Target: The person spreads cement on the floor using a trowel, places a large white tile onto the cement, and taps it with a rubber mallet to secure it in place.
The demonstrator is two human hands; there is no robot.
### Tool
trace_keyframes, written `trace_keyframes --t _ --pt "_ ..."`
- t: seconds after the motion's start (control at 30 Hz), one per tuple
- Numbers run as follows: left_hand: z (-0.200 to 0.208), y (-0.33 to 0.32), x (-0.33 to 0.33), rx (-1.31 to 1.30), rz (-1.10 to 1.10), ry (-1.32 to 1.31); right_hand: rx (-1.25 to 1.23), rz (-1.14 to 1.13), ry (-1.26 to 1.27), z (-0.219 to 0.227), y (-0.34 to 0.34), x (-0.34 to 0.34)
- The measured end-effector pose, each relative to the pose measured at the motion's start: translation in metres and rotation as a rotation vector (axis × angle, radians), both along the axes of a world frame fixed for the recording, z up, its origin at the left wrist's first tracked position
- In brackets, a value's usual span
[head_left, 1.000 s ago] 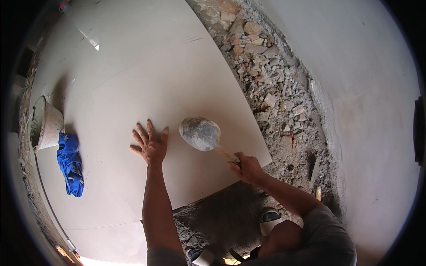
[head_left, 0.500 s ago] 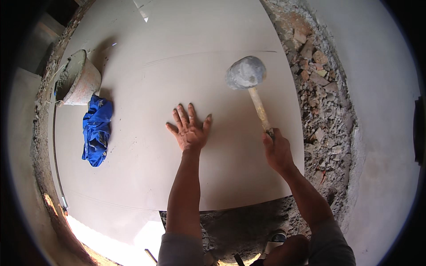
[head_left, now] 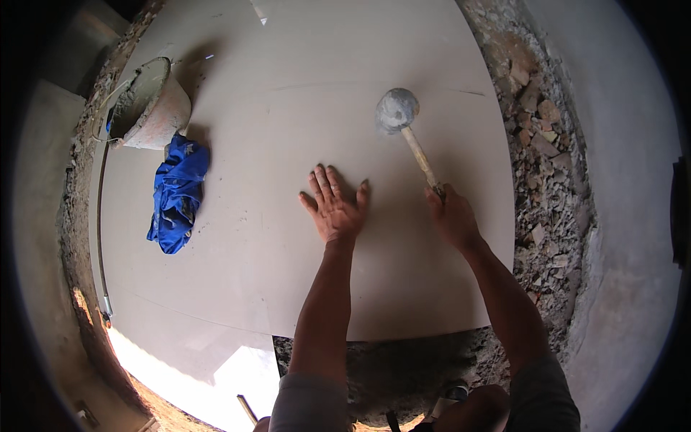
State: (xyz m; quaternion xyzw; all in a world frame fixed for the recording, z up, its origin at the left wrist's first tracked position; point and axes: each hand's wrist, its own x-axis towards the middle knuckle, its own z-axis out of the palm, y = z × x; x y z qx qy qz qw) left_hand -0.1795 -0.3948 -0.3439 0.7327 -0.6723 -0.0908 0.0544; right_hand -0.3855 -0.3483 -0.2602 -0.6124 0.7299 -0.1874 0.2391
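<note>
My right hand [head_left: 453,216] is closed around the wooden handle of a rubber mallet [head_left: 417,153]. Its grey, smeared head [head_left: 398,109] is down at the surface of a large pale floor tile [head_left: 432,288]; whether it touches, I cannot tell for sure. To the left of the mallet, my left hand [head_left: 335,207] lies flat on the tiled floor with its fingers spread. Nothing is in that hand.
A mortar-smeared bucket [head_left: 164,115] leans tilted at the far left, with a crumpled blue cloth [head_left: 177,191] beside it. Broken rubble [head_left: 545,187] fills the gap between tile and right wall [head_left: 626,216]. Dark bare ground [head_left: 410,374] lies below the tile's near edge.
The mallet head has dropped from above the tile to its surface. My left hand stays flat with fingers spread. The whole view has shifted, so the bucket and cloth appear farther right.
</note>
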Motion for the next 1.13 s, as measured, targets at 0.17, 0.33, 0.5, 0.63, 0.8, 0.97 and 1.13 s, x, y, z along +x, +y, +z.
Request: trace_keyframes --t 0.17,0.33,0.5,0.63,0.8,0.97,1.13 --pt "-0.001 -0.001 0.005 -0.008 0.133 -0.034 -0.292 0.031 -0.439 0.003 -0.005 0.016" --pt "0.000 -0.005 0.006 0.032 0.182 -0.011 -0.067 0.029 -0.078 -0.005 -0.011 0.036" --pt "-0.006 -0.011 0.013 -0.018 0.208 0.007 -0.225 0.017 -0.289 0.002 -0.017 0.043" --pt "-0.007 -0.023 0.053 -0.034 0.324 -0.038 -0.214 0.106 -0.047 -0.018 -0.018 0.055" --pt "-0.008 -0.027 0.057 -0.011 0.366 -0.071 -0.209 0.051 -0.262 -0.007 -0.035 0.057" --pt "-0.009 -0.029 0.060 -0.041 0.390 -0.056 -0.280 0.025 -0.077 -0.030 -0.052 0.091" --pt "-0.012 -0.031 0.061 -0.036 0.400 -0.056 -0.258 0.039 -0.173 -0.028 -0.056 0.087"
